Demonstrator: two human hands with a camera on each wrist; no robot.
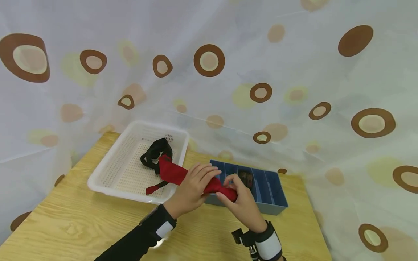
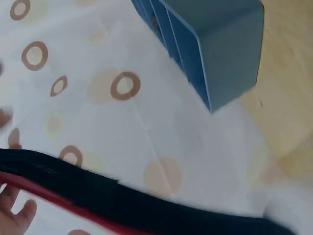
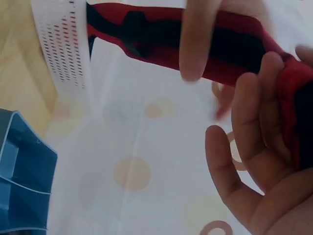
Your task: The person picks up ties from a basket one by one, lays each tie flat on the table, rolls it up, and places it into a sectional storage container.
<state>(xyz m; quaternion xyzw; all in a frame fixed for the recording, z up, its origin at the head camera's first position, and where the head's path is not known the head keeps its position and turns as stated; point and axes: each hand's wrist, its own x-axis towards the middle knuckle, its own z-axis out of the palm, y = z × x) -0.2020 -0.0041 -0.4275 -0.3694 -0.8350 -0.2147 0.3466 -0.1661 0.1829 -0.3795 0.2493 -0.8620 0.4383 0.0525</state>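
Note:
A red necktie [image 1: 171, 171] with a black backing stretches from the white basket across to both hands, above the front of the blue divided box. My left hand [image 1: 192, 188] holds its middle, fingers laid across the red face; in the right wrist view one of its digits [image 3: 195, 44] crosses the black side. The right hand [image 1: 243, 204] grips the gathered right end between thumb and curled fingers. In the right wrist view, the right fingers [image 3: 254, 127] bend around the bunched red cloth. The left wrist view shows the necktie [image 2: 117, 200] edge-on.
The white perforated basket [image 1: 109, 190] stands on the wooden table [image 1: 75, 221] at left, with a black strip of cloth [image 1: 160, 146] inside. A dark patterned bundle [image 1: 245, 178] sits in one compartment of the blue box [image 1: 272, 209]. A spotted curtain [image 1: 183, 29] hangs behind.

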